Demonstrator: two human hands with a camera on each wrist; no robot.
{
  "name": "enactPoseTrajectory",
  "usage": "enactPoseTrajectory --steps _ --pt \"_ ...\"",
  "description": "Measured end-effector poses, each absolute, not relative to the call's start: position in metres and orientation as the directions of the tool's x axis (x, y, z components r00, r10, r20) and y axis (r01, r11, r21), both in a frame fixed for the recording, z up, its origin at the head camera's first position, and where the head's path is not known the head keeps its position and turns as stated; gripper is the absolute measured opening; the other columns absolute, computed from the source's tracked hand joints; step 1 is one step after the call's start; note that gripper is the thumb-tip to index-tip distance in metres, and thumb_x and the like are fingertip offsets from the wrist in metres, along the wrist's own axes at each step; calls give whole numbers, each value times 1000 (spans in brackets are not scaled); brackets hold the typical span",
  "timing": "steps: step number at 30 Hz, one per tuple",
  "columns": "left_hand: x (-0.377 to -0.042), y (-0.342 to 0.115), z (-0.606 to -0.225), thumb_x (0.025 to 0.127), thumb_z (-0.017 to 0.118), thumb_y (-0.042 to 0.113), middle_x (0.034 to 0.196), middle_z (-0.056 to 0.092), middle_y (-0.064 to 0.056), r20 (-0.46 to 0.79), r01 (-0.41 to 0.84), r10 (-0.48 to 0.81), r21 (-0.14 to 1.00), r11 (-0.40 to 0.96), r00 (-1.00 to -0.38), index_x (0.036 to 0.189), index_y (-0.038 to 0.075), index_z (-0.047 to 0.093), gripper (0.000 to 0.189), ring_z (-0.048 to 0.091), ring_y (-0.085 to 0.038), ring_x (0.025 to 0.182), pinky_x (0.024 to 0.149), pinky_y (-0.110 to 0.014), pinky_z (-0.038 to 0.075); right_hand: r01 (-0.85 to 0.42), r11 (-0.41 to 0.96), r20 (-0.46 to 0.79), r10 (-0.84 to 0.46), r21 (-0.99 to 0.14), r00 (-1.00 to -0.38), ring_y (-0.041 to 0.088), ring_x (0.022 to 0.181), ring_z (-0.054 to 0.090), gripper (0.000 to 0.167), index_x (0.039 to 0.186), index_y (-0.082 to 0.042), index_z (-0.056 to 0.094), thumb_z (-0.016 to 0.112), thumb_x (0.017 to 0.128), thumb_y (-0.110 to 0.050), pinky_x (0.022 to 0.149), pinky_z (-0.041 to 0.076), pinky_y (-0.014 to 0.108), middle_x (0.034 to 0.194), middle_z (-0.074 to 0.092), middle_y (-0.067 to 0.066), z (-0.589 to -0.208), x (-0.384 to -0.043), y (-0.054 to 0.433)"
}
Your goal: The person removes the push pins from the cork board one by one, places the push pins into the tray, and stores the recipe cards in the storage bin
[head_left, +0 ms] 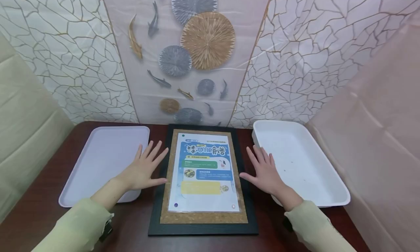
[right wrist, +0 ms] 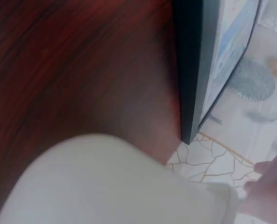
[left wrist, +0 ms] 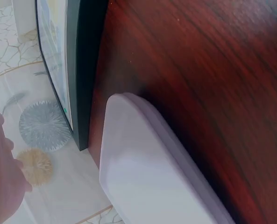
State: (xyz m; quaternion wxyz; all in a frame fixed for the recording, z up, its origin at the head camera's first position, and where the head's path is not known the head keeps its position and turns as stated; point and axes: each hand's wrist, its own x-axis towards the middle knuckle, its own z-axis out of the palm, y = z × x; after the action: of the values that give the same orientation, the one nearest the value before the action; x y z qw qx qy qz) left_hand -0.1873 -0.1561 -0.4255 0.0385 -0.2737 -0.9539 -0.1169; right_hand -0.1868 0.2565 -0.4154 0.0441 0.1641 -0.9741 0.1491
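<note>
A printed poster sheet (head_left: 205, 203) lies on a cork board (head_left: 203, 218) with a black frame (head_left: 203, 229), flat in the middle of the table. Small round pins sit at the sheet's corners; the top right one is hard to make out. My left hand (head_left: 141, 172), fingers spread and holding nothing, hovers between the shallow pale tray (head_left: 98, 164) and the board's left side. On the other side my right hand (head_left: 264, 172), also spread and with nothing in it, hangs between the board and the deeper white tray (head_left: 295, 164). In the wrist views each hand shows only partly at the edge.
Both trays stand on the dark red-brown wooden table (head_left: 131, 233), one on either side of the board. Behind the table hangs a patterned cloth (head_left: 203, 91) with fish and round shapes. Plain pale cloth walls (head_left: 370, 110) close off the left and right sides.
</note>
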Motion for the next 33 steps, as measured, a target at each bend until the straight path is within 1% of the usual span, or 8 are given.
enactPoseTrajectory --steps 2,4,6,10,12,16,23,33 --pt "-187 -157 -426 78 64 56 156 11 -20 129 526 510 206 825 -850 148 10 25 92 4 -47 141 108 -67 1 -303 846 89 -294 -440 -952 43 142 6 85 151 -12 11 55 88 -49 108 8 66 157 7 18 -415 -192 252" --pt "-186 -158 -427 78 64 56 155 12 -21 121 520 506 208 828 -854 148 10 26 92 5 -47 141 108 -67 2 -249 751 39 -286 -611 -957 41 143 1 78 151 -12 4 45 94 -46 109 6 65 157 2 17 -415 -198 246" --pt "-185 -159 -429 78 64 56 155 14 -21 120 518 504 209 829 -855 147 10 27 91 7 -47 141 108 -68 4 -189 639 -6 -290 -745 -957 38 144 -1 72 151 -12 -2 34 98 -45 110 6 64 158 -3 15 -416 -204 240" --pt "-182 -160 -434 79 63 56 155 17 -20 119 517 503 228 825 -856 147 9 28 89 10 -46 141 107 -68 5 -64 489 -95 -294 -870 -951 38 144 4 64 150 -17 -7 19 100 -47 111 16 60 158 -3 15 -422 -211 229" --pt "-180 -159 -437 80 62 56 154 19 -20 117 516 503 245 821 -856 147 9 28 88 10 -45 141 107 -68 6 -7 445 -135 -288 -895 -948 39 143 9 62 150 -20 -8 16 100 -46 109 23 59 157 -1 16 -427 -213 225" --pt "-177 -157 -446 81 61 55 153 22 -20 112 513 503 276 813 -857 146 8 30 87 12 -45 141 107 -68 5 66 393 -176 -252 -917 -952 40 142 14 62 150 -22 -9 14 100 -50 108 27 57 157 3 16 -437 -217 219" --pt "-175 -147 -456 80 62 55 152 26 -19 110 520 515 329 788 -850 145 8 32 85 15 -45 140 107 -68 6 153 297 -212 -178 -943 -961 39 141 16 67 151 -25 -5 18 97 -58 107 29 58 157 7 16 -442 -222 212" --pt "-176 -134 -458 83 58 56 151 31 -13 96 547 548 325 772 -831 145 8 33 83 18 -42 140 106 -69 6 240 285 -267 -57 -928 -962 36 139 23 83 151 -21 3 21 89 -72 107 30 56 154 16 15 -434 -229 210"
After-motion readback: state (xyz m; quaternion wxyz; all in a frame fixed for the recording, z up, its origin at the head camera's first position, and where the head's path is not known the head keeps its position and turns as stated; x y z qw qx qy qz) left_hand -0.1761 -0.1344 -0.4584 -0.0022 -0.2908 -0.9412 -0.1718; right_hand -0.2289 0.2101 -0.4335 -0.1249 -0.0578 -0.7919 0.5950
